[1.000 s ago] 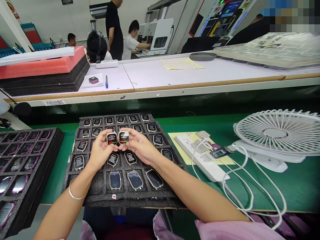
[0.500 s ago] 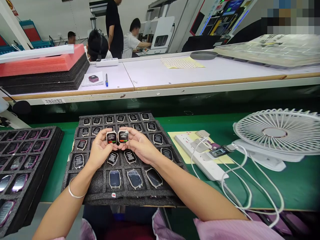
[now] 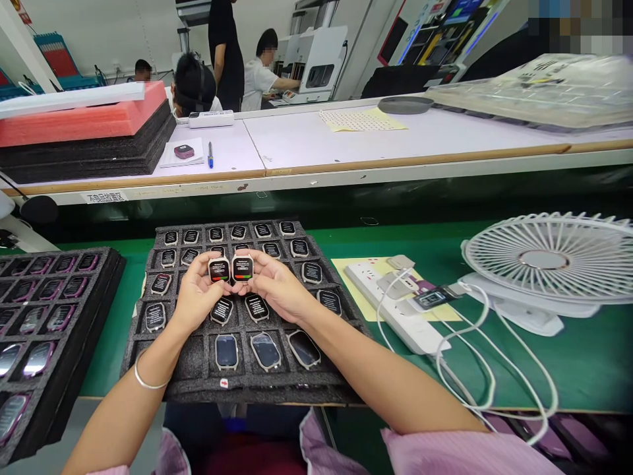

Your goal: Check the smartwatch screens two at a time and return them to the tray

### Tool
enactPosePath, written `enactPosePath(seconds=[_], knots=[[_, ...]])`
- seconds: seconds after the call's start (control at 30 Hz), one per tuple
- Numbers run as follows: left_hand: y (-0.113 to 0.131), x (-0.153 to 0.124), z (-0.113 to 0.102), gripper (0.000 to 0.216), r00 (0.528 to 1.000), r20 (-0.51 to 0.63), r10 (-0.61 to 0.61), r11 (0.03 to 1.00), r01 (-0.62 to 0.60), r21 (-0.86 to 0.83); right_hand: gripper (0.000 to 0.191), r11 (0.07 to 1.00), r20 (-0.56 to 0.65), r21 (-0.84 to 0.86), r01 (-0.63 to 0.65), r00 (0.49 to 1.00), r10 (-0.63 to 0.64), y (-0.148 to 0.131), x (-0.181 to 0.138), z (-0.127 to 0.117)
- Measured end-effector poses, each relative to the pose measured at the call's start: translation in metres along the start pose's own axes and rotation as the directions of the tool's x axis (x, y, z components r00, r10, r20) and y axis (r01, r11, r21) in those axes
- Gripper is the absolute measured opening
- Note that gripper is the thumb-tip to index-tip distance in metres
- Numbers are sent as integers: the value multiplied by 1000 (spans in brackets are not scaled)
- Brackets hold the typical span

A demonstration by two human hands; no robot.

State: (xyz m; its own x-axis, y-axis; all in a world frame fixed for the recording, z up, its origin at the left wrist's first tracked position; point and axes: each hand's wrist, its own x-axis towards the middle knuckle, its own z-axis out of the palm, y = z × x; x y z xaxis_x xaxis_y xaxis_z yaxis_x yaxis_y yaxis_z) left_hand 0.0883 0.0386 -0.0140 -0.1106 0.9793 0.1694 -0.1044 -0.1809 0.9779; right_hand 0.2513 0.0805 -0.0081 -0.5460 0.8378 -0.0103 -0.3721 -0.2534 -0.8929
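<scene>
Side by side above a black foam tray (image 3: 185,390), two smartwatch bodies without straps face me with lit screens. My left hand (image 3: 198,290) is closed on the left smartwatch (image 3: 219,269). In my right hand (image 3: 277,284), also closed, is the right smartwatch (image 3: 242,268). Both screens show white text and a red and green bar. Below the hands, the tray's cells hold several similar silver-rimmed watches; some screens show text, while the front-row watches (image 3: 227,351) look dark. My hands and forearms hide part of the tray.
At left stands another foam tray (image 3: 74,336) of purple-rimmed watches. To the right lie a white power strip (image 3: 395,307), looping white cables (image 3: 487,369) and a white fan (image 3: 544,264). A raised shelf (image 3: 297,148) spans the back, bearing stacked foam (image 3: 89,125). Several people are beyond it.
The view has shifted very slightly. Both hands keep hold of the same two smartwatches, with almost no movement.
</scene>
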Motion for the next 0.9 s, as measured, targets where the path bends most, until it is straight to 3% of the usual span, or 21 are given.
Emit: enactPosePath(seconds=[0.3,0.53,0.9], knots=[[-2,1,-1,42,1000,-26,-5,1000,6,21,46,1000,33,-9,6,999,-6,4,1,-2],[1,-2,-1,47,999,-13,-41,999,41,-22,51,1000,-5,-15,24,1000,-24,6,4,-3],[2,-2,-2,41,993,-22,-117,992,116,-56,34,995,-45,-101,19,999,-23,7,5,-4]])
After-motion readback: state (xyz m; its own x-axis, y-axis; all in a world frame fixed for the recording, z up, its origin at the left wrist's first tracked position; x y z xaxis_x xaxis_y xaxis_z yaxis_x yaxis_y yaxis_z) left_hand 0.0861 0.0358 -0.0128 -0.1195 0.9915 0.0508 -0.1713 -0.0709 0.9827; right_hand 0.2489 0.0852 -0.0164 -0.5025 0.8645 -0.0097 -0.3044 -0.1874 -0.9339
